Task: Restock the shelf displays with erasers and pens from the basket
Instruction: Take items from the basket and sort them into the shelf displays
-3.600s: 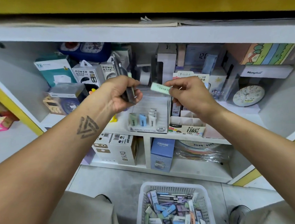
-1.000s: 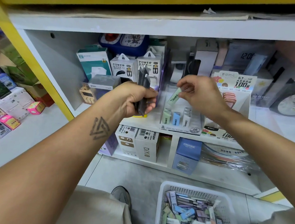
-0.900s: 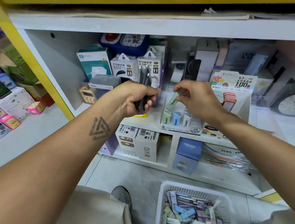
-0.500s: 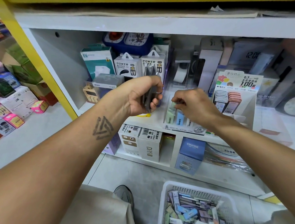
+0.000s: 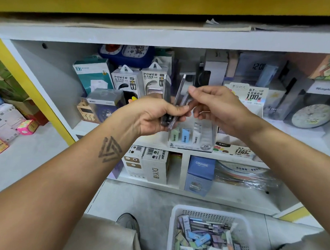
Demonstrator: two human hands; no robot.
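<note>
My left hand (image 5: 152, 116) is closed around a small bundle of dark pens (image 5: 166, 98) held upright in front of the shelf. My right hand (image 5: 216, 105) meets it from the right, thumb and fingers pinching one slim pen (image 5: 180, 90) that sticks up out of the bundle. Just below the hands stands the clear eraser display (image 5: 191, 137) with green, blue and white erasers upright in its slots. The white basket (image 5: 208, 230), holding several erasers and pens, sits on the floor at the bottom.
Power bank boxes (image 5: 139, 78), a teal box (image 5: 94, 73) and clocks fill the back of the shelf. A pencil-lead display (image 5: 251, 96) stands right of the erasers. White boxes (image 5: 149, 165) and a blue box (image 5: 200, 170) occupy the lower shelf. My shoe (image 5: 128, 222) is left of the basket.
My right hand left the green eraser in the display, rose to my left hand and now pinches a pen in the bundle. The view shifted slightly left.
</note>
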